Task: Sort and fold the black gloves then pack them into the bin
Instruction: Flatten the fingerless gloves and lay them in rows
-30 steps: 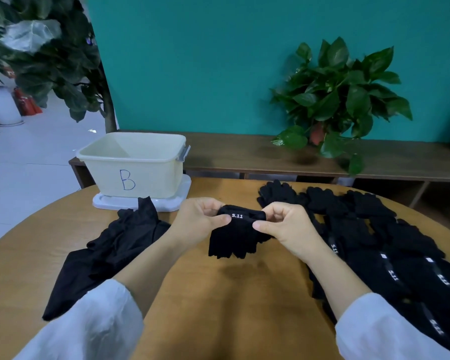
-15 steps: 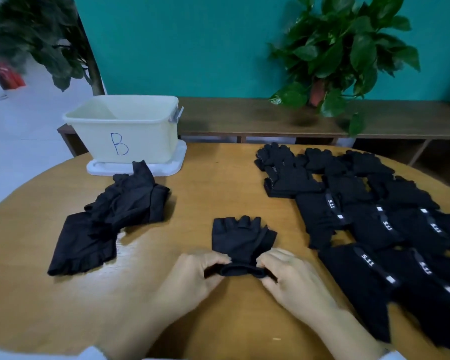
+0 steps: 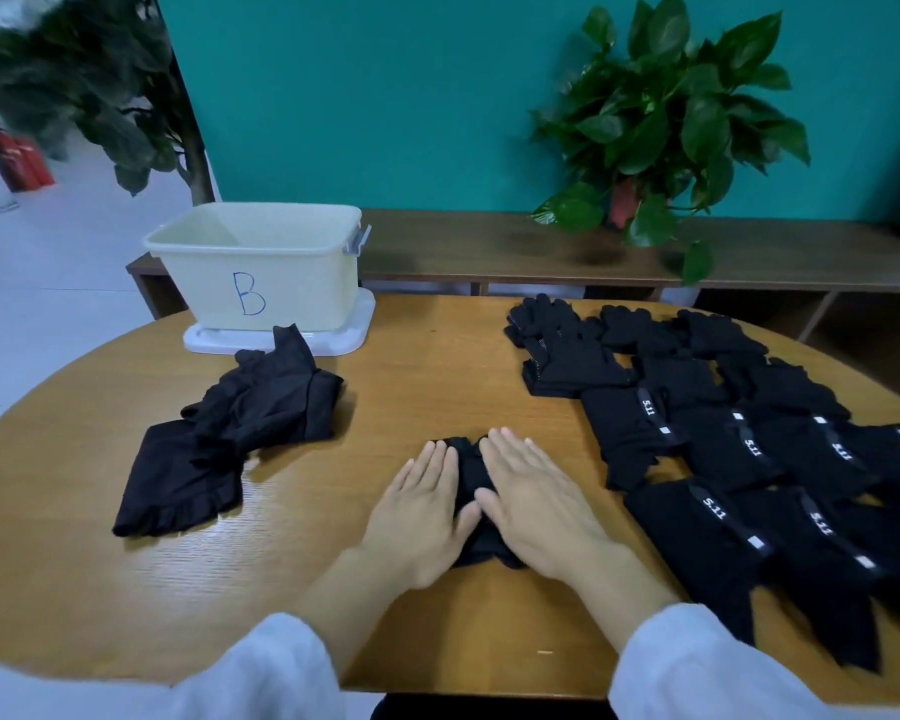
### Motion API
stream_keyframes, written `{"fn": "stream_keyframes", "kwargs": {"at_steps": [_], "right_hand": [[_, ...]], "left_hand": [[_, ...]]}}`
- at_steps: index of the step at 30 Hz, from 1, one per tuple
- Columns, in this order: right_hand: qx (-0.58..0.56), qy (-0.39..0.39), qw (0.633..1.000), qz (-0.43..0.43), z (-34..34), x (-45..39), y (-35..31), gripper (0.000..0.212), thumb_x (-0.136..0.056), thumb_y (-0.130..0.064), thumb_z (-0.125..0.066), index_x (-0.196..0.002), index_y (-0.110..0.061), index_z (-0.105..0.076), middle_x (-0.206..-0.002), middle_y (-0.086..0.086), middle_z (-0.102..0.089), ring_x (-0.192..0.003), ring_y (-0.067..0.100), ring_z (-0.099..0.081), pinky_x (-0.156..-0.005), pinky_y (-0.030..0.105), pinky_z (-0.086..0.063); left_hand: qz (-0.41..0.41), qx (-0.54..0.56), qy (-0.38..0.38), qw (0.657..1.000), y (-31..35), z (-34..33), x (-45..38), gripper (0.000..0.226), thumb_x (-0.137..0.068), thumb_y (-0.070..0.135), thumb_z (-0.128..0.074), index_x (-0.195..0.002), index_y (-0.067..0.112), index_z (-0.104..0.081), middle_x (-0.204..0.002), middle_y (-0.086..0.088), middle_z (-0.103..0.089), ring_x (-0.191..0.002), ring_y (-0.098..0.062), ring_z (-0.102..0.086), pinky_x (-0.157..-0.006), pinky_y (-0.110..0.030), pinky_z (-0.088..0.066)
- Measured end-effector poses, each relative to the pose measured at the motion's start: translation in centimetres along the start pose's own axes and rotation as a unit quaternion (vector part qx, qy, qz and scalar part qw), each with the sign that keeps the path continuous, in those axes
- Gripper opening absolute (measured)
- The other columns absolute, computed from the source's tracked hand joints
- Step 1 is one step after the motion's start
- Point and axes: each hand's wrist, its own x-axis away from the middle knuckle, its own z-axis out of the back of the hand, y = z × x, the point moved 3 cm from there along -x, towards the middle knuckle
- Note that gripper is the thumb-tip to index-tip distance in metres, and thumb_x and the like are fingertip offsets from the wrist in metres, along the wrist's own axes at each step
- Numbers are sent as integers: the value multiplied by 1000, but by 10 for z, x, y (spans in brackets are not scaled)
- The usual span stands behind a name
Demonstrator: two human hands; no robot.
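Left hand [image 3: 421, 517] and right hand [image 3: 536, 504] pressed flat, fingers straight and together, on a black glove [image 3: 470, 472] near the table's [image 3: 437, 366] front edge, bin [image 3: 261, 272] at the far-left edge, bare wood between.

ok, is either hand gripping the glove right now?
No, the left hand and right hand both lie flat with straight fingers, pressing the glove onto the table.

Glove [image 3: 470, 472] mostly hidden under both hands; left plant [image 3: 74, 80] blurred.

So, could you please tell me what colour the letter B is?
Blue, handwritten on the cream plastic bin; head view.
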Motion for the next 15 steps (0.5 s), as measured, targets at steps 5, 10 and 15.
{"fn": "stream_keyframes", "kwargs": {"at_steps": [5, 10, 15], "right_hand": [[-9, -42, 998, -41, -35, 6, -4, 112, -55, -68, 44, -150, -15, 17, -158, 0, 26, -143, 9, 26, -113, 25, 19], [-22, -56, 996, -64, -38, 6, -6, 112, -54, -69, 46, -149, -17, 20, -157, -2, 29, -141, 7, 30, -112, 24, 22], [-146, -114, 977, -104, -11, 0, -5, 66, -100, -54, -7, -155, -19, 2, -162, -6, 11, -148, 6, 11, -118, 24, 6]], "left_hand": [[-74, -75, 19, 994, -17, -13, 0, 107, -68, 69, 38, -154, 11, 13, -161, -4, 20, -146, -14, 25, -115, -26, 19], [-89, -76, 16, 993, -17, -11, 1, 109, -64, 68, 41, -153, 11, 15, -160, -3, 24, -145, -14, 27, -117, -27, 18], [-77, 30, 38, 996, -26, 6, 4, 79, -93, 61, -3, -156, 14, -1, -164, 1, 4, -147, -4, 14, -113, -14, 16]]}}
